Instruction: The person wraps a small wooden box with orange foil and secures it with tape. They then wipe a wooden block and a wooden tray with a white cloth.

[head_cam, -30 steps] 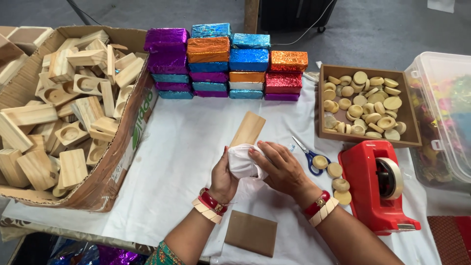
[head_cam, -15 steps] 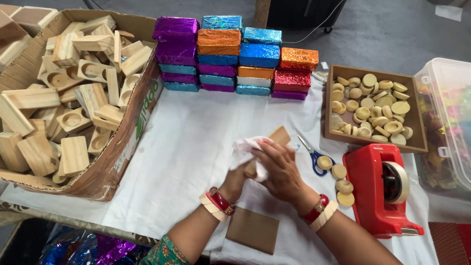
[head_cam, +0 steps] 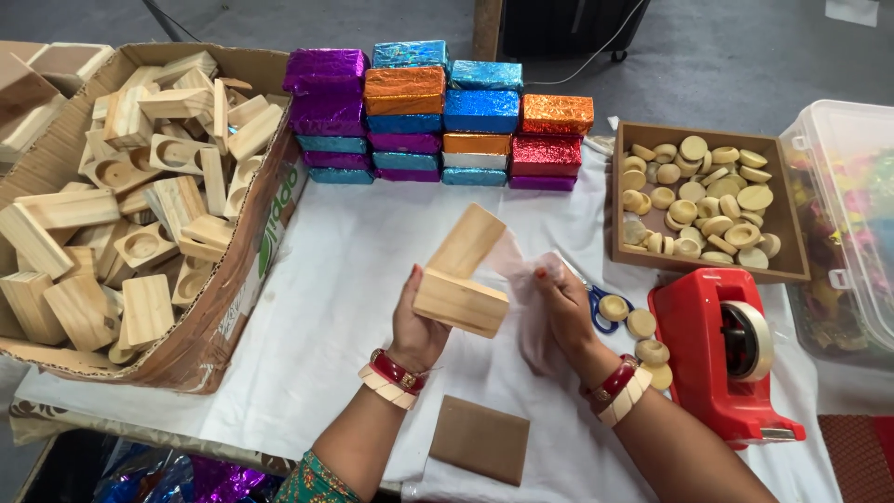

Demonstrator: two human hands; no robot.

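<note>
My left hand [head_cam: 416, 324] grips a pale wooden block [head_cam: 460, 302] above the white cloth-covered table [head_cam: 317, 307]. A second wooden piece [head_cam: 467, 241] stands on end against the block's top and leans away from me. My right hand [head_cam: 566, 305] is just to the right, pinching a thin translucent white sheet [head_cam: 523, 279] that hangs between the hand and the wood. A flat brown square [head_cam: 480, 439] lies on the table near my forearms.
A cardboard box [head_cam: 233, 307] full of wooden blocks stands at left. Stacked foil-wrapped blocks [head_cam: 438, 112] line the back. At right are a wooden tray [head_cam: 622, 256] of round wooden discs, a red tape dispenser [head_cam: 722, 349], blue-handled scissors [head_cam: 601, 307], loose discs [head_cam: 639, 323] and a clear plastic bin [head_cam: 852, 224].
The white sheet was wrapped around the wood between both hands. Now the left hand has lifted the bare block and the right hand has drawn the sheet off to the right.
</note>
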